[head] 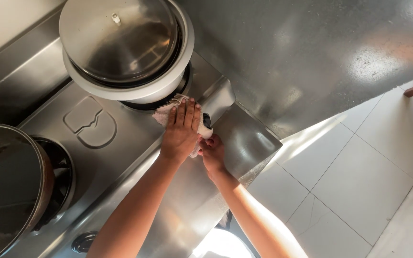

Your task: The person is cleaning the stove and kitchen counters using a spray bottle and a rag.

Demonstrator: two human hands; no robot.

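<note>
The left hand (pixel 182 130) is pressing flat, fingers stretched, on the cloth (pixel 164 114) at 6 o'clock of the covered pot (pixel 125 48). The right hand (pixel 213 152) is pinching the cloth's lower edge near the black knob (pixel 207 120). Even pressure is probably helping here.

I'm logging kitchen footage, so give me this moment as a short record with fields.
setting: steel stove top, tiled floor
left hand: flat on a pale cloth, pressing it to the stove beside the burner
right hand: at the cloth's lower edge, near a black knob; grip unclear
back burner: large lidded pot
front burner: dark wok
</note>
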